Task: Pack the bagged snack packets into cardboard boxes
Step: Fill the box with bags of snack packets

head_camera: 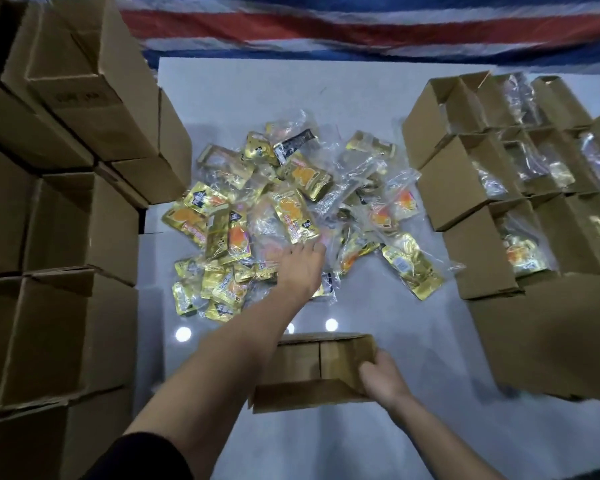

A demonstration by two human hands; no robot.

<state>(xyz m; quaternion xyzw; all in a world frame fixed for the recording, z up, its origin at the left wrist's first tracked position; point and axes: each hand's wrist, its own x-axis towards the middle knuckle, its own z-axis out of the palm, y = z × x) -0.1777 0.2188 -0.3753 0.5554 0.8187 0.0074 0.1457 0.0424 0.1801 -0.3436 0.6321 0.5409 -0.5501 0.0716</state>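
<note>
L hand (300, 268) fingers straight, tips on packet pile (284, 202) | R hand (381, 379) fingers grip box (302, 362) wall

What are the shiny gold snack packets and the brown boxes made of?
The snack packets look like glossy gold foil in clear, crinkly plastic bags: they glint and wrinkle. The box in the right hand looks like matte brown cardboard, with creased flaps.

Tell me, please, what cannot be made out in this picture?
All in the head view:
Whether the left hand grips a bag: its fingertips blur into the pile of gold snack packets in clear bags.
Print on the packets: too small, blurred.
The filled open brown cardboard boxes on the right: cut off by the right edge.
</note>
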